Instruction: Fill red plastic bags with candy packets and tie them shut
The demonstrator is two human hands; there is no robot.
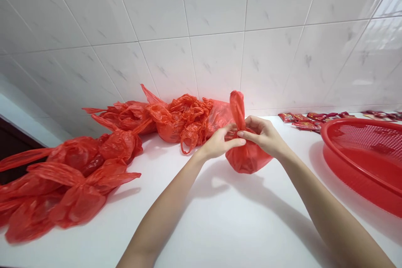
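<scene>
Head view: left hand (220, 141) and right hand (263, 134) clamped on red bag (247, 158), basket (350, 171) cropped at right.

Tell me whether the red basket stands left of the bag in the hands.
No, the red basket stands at the view's right side, right of the held bag.

Bare forearms (171, 201) reach forward, converging; left hand (218, 141), right hand (264, 135) close together, fingers (256, 123) curled, thumbs (249, 136) pointing inward.

A red perforated basket (350, 173) at right — small red packets (305, 125) behind it, near a tiled wall (216, 4).
</scene>
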